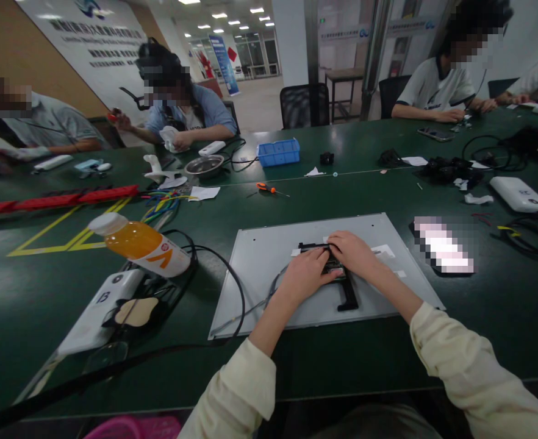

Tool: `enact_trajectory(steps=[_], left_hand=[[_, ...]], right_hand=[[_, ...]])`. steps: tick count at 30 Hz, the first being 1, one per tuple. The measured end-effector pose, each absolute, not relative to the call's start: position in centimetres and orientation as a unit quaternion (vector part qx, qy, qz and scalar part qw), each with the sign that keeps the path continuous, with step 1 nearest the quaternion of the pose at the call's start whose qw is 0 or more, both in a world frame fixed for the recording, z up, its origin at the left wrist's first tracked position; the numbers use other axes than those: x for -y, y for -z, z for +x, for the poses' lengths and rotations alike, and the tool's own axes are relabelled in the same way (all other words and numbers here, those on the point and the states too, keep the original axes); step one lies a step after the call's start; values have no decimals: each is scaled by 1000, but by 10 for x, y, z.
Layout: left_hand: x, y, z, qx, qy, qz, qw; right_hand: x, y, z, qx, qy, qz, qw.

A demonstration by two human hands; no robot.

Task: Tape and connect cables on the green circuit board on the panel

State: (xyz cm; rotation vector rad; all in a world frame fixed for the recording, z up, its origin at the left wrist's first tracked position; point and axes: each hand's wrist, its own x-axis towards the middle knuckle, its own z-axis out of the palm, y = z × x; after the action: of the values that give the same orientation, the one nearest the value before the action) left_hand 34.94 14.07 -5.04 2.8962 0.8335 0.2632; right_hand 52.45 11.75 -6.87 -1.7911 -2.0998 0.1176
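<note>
Centrally, had a black frame [350, 294] lying on a pale gray board [269, 244]; rested left hand [303, 274] and right hand [352, 251] on it, close together. Could not tell firm grip from light touch. Had an orange drink bottle [136, 241] off to the left and a phone [443, 245] just beside the board's right edge. Faced an orange-handled screwdriver [266, 188] beyond, then a blue basket [280, 158], all on a green table [342, 198].

Bright at the far end

A dark-green table [365, 363] spreads before me. Far left, a white lettered panel [99, 39] adjoins a tan wall [26, 42]; ahead, a black mesh chair [304, 105] stands before a pale pillar [290, 49]. Ceiling lights [219, 16] shine above the far floor [265, 92] and windows [256, 55].
</note>
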Motion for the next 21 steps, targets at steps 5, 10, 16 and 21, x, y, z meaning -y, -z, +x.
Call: enact_trajectory(steps=[5, 10, 16, 21], left_hand=[[-139, 48, 350, -280, -84, 955, 60], [-140, 48, 350, -268, -88, 958, 41], [-140, 49, 349, -267, -81, 960, 14], [-139, 48, 349, -268, -75, 960, 2]], right_hand=[[-117, 72, 524, 729, -77, -638, 237], [-112, 66, 546, 712, -91, -640, 275], [-83, 63, 607, 640, -134, -710, 261], [-60, 66, 624, 640, -174, -720, 207]])
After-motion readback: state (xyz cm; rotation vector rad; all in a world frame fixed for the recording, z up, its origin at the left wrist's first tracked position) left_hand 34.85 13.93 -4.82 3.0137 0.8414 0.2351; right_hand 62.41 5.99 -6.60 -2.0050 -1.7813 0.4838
